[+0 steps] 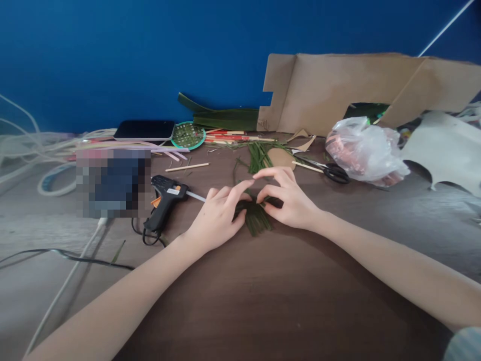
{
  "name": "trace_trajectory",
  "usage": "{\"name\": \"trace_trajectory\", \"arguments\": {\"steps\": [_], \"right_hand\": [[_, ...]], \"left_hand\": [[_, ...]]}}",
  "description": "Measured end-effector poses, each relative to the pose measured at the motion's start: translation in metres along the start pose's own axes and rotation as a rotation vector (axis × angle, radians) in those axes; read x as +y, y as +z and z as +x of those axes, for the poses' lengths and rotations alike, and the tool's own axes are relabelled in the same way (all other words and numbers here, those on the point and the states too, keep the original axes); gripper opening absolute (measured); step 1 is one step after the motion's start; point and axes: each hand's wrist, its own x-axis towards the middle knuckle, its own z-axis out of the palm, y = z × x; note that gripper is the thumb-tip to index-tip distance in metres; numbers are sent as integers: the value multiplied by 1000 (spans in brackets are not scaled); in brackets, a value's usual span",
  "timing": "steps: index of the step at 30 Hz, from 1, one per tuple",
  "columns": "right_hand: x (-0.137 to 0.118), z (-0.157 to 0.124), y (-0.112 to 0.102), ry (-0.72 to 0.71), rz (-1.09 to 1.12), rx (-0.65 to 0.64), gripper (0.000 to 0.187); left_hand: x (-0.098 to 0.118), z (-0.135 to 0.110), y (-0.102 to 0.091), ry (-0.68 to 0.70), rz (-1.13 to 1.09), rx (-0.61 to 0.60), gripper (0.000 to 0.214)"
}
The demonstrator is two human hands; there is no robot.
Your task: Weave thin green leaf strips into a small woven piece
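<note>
Thin green leaf strips [258, 221] lie on the brown table in a small fringe, fanned toward me. My left hand [221, 215] bends over their left side, thumb and fingers closed on them. From the right, my right hand [283, 198] pinches the same strips near their upper end. The fingers hide the top of this bunch. Just beyond my hands sits another pile of cut green strips [258, 158], beside a round tan cardboard piece [281, 158]. A black glue gun [165, 203] with a glue stick in it lies left of my left hand.
Black-handled scissors [335, 173] and a plastic bag [366, 150] are on the right, before a folded cardboard sheet [338, 93]. At the back left are a phone [145, 130], a green-rimmed round tray [188, 136] and long leaves [229, 119]. Cables [75, 255] cross the left side.
</note>
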Motion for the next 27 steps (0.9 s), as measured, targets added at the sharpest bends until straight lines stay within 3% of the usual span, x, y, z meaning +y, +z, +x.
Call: {"name": "trace_trajectory", "arguments": {"steps": [4,11,17,20,23,27], "right_hand": [[0,1,-1,-8,27,-48,14],[1,3,3,115,72,-97,6],[3,2,5,151,110,-37,27],[4,2,4,132,94,-6,17],[3,2,2,106,38,-84,4],[2,2,2,86,-13,-106,9]], "left_hand": [[0,0,0,-2,-4,-2,52],[0,0,-1,-7,-23,-8,52],[-1,0,0,-19,-33,-7,52],[-2,0,0,-28,-42,-17,51],[-3,0,1,-41,-37,-13,52],[-4,1,1,-57,-33,1,52]]}}
